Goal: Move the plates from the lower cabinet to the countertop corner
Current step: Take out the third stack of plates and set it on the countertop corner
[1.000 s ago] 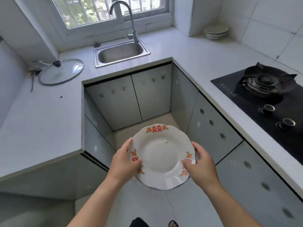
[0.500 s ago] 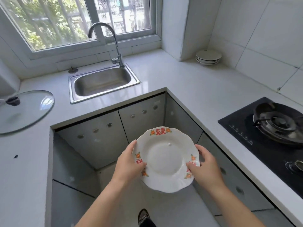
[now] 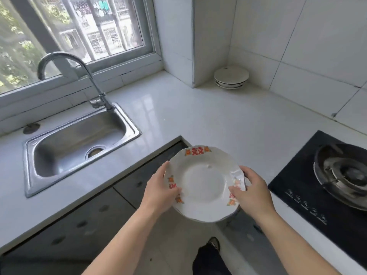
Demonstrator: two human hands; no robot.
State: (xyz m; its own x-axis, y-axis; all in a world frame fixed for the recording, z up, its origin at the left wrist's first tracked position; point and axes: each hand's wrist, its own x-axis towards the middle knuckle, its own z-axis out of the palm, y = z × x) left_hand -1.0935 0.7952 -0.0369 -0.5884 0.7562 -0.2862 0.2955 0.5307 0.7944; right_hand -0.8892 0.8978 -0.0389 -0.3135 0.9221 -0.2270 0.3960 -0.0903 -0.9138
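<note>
Gripping the plate [image 3: 202, 185] at its rim, we hold it with both hands: the left hand [image 3: 160, 191] takes the left edge and the right hand [image 3: 252, 193] the right edge. Each thumb is curled over the top face; the other fingers are mostly hidden under the plate. The plate is white with red and orange rim motifs. It is face up, tilted slightly toward us, and off every surface, in front of the inner corner of the counter [image 3: 198, 116] and above the cabinet [image 3: 79, 225] doors. A stack [image 3: 231, 77] of white plates stands in the far counter corner against the tiled walls, well apart from the held plate. The sink [image 3: 79, 141] with its tap [image 3: 79, 76] lies to the left, the hob [image 3: 317, 195] to the right.
</note>
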